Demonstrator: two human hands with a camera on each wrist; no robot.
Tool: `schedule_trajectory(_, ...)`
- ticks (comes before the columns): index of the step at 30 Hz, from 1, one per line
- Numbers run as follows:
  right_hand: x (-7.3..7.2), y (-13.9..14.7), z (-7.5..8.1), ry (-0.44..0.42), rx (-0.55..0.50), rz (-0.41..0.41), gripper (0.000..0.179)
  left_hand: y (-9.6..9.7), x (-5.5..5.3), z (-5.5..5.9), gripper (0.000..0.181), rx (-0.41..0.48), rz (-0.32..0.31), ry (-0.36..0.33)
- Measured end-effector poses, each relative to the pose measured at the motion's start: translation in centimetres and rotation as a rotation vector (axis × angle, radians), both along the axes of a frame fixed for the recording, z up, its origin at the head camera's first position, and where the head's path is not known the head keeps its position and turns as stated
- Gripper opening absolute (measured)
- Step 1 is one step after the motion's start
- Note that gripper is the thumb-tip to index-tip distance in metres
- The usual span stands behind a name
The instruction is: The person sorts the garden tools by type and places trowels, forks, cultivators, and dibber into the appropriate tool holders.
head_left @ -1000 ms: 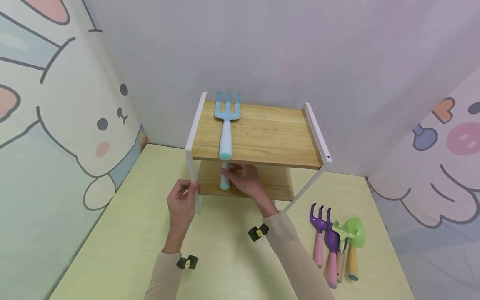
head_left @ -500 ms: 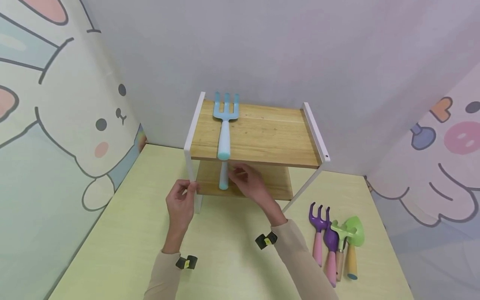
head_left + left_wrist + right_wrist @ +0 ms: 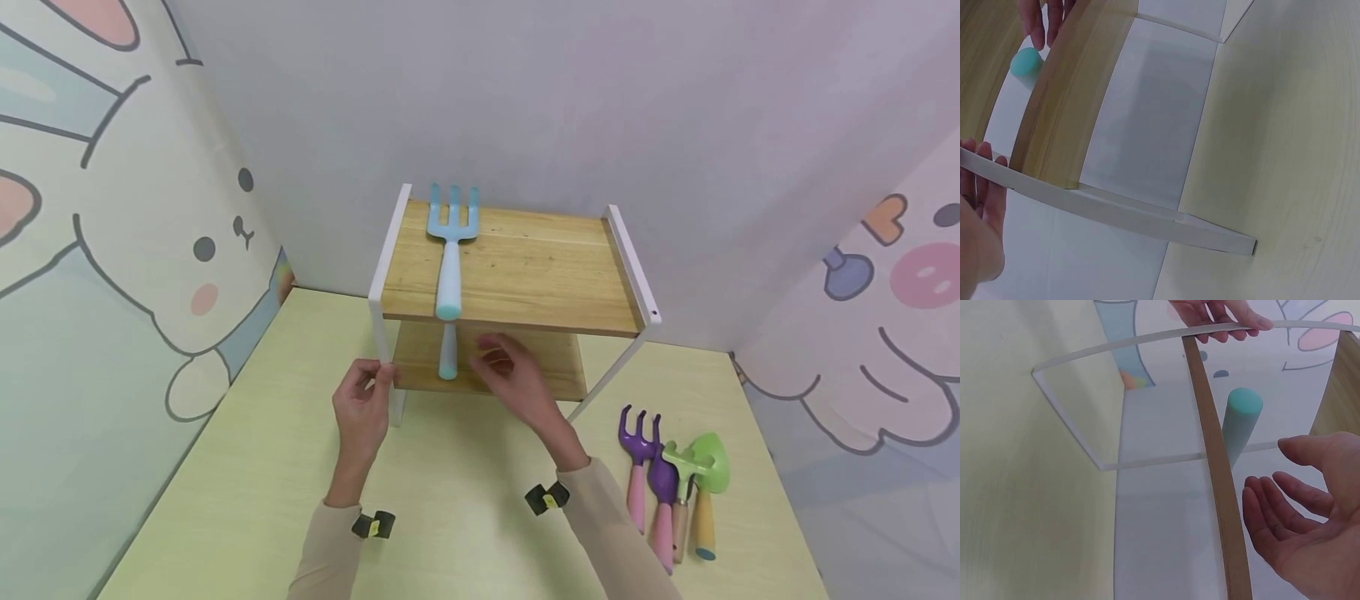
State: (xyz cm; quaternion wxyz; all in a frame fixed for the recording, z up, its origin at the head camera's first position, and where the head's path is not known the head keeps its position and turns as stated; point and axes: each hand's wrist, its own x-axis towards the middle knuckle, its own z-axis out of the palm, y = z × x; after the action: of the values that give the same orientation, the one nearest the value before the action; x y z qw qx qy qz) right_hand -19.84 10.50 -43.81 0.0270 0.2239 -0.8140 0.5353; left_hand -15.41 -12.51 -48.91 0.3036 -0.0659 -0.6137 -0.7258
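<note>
My left hand (image 3: 363,408) pinches the white front-left leg (image 3: 381,333) of a two-tier wooden shelf (image 3: 547,271). On the lower board (image 3: 551,367) lies a tool whose pale blue handle (image 3: 447,354) has a turquoise end; its head is hidden under the upper board. Just right of that handle is my right hand (image 3: 517,383), apart from it, its fingers relaxed around nothing. The right wrist view shows the gap between the hand (image 3: 1310,512) and the handle (image 3: 1242,422). A light blue hand fork (image 3: 450,258) lies on the upper board, tines toward the back.
On the table (image 3: 247,467), right of the shelf, several garden tools lie together: a purple fork (image 3: 637,450) and a purple trowel (image 3: 663,483) with pink handles, a green rake (image 3: 684,471), and a green shovel (image 3: 712,467) with a yellow handle. Printed cloth walls (image 3: 525,100) stand behind and at the sides.
My right hand has let go of the pale blue handle and moved right, away from it. The handle stays on the lower board. My left hand keeps its place on the leg.
</note>
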Motion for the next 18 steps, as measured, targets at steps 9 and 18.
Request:
schedule_trajectory(9,0.6,1.1,-0.7,0.043,-0.053,0.008,0.038,0.0,0.0,-0.1,0.009,-0.018,0.007,-0.012)
schedule_trajectory(18,2.2,1.8,0.0,0.082,-0.065,-0.018,0.037,0.0,-0.1,-0.2,0.008,0.001,-0.003,0.005)
